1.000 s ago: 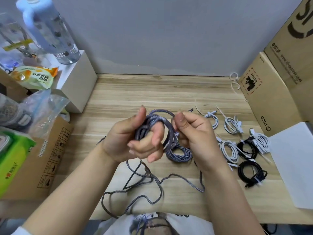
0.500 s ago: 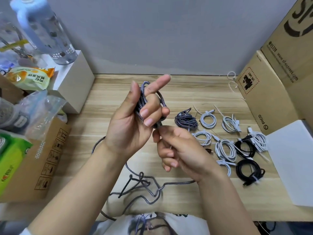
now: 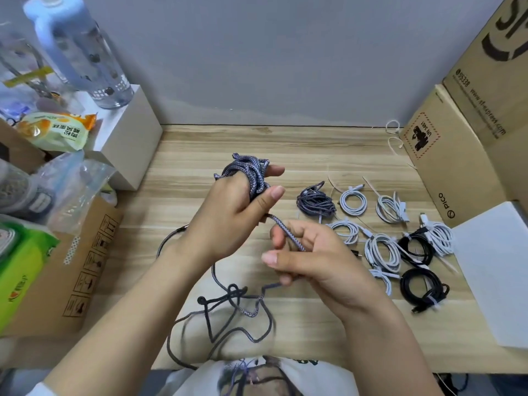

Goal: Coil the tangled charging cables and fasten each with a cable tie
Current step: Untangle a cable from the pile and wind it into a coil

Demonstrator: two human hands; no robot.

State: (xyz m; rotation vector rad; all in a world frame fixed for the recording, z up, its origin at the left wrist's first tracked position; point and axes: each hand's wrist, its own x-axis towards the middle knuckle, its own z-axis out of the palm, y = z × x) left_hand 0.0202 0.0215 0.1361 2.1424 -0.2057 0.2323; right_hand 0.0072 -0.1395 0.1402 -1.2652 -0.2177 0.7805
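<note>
my left hand (image 3: 228, 207) grips the grey braided cable (image 3: 251, 175) looped around its fingers above the surface's (image 3: 200, 144) middle; my right hand (image 3: 308, 258) pinches its loose strand.

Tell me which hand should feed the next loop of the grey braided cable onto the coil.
Right. The right hand already pinches the free run of the grey braided cable just below the coil, which is wound round the left hand's fingers, so the left is occupied as the form.
</note>
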